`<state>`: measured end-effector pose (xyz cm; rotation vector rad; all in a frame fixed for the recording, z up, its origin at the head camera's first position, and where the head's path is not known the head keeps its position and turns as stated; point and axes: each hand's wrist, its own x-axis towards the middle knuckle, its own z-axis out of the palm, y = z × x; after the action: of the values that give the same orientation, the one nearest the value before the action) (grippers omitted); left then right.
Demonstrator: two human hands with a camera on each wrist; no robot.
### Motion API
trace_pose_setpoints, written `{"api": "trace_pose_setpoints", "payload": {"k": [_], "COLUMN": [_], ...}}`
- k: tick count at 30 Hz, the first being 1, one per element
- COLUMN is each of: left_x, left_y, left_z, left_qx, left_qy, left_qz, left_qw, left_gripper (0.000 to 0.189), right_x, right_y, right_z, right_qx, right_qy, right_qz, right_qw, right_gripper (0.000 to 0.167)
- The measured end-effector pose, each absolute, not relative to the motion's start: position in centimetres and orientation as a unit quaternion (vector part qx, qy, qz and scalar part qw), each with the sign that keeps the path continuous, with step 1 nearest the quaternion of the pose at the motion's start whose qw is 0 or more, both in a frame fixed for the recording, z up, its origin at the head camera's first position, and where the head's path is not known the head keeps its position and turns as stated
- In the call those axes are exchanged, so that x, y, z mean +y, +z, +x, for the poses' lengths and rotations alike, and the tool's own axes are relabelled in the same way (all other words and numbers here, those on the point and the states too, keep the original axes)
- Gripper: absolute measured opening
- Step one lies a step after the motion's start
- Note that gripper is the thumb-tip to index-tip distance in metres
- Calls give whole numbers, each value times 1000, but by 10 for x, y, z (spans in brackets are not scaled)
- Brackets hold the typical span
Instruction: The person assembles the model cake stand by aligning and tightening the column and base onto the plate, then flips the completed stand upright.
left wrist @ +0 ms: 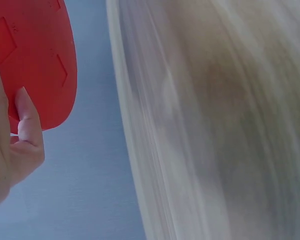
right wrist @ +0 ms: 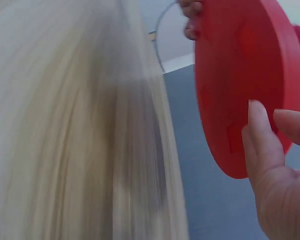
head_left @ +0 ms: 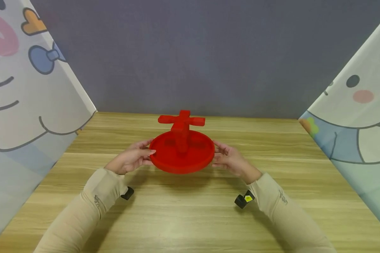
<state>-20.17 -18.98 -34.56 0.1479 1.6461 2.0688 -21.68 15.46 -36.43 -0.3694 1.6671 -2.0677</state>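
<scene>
A red round dish-like piece [head_left: 196, 156] with a raised rim is held above the wooden table. From its middle rises a red post topped by a four-armed cross [head_left: 181, 120]. My left hand [head_left: 131, 158] grips the left rim, thumb on top and fingers beneath. At the opposite side my right hand [head_left: 232, 162] holds the rim between thumb and fingers. In the left wrist view the flat underside [left wrist: 45, 60] shows shallow outlined marks. The right wrist view shows that underside [right wrist: 230, 75] tilted, with the other hand's fingertips [right wrist: 191, 32] at its far edge.
The wood-grain table [head_left: 183, 218] spreads beneath both arms. A plain grey-blue panel [head_left: 196, 56] stands behind it, and cartoon-printed cloths [head_left: 16, 105] hang at both sides. Small black devices [head_left: 240, 201] sit at the wrists.
</scene>
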Motion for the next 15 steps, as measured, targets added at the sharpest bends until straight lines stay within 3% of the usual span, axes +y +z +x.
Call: {"api": "trace_pose_setpoints", "payload": {"k": [6, 15], "left_x": [-190, -188], "left_y": [-340, -330], "left_z": [-197, -192], "left_qx": [599, 596], "left_qy": [763, 766], "left_qz": [60, 53], "left_qw": [236, 236], "left_gripper": [68, 66], "right_x": [147, 143], "right_y": [-360, -363], "right_z": [-210, -211], "right_qx": [729, 791], "right_qy": [-652, -445], "right_qz": [-182, -335], "right_qw": [104, -255], "right_gripper": [73, 51]}}
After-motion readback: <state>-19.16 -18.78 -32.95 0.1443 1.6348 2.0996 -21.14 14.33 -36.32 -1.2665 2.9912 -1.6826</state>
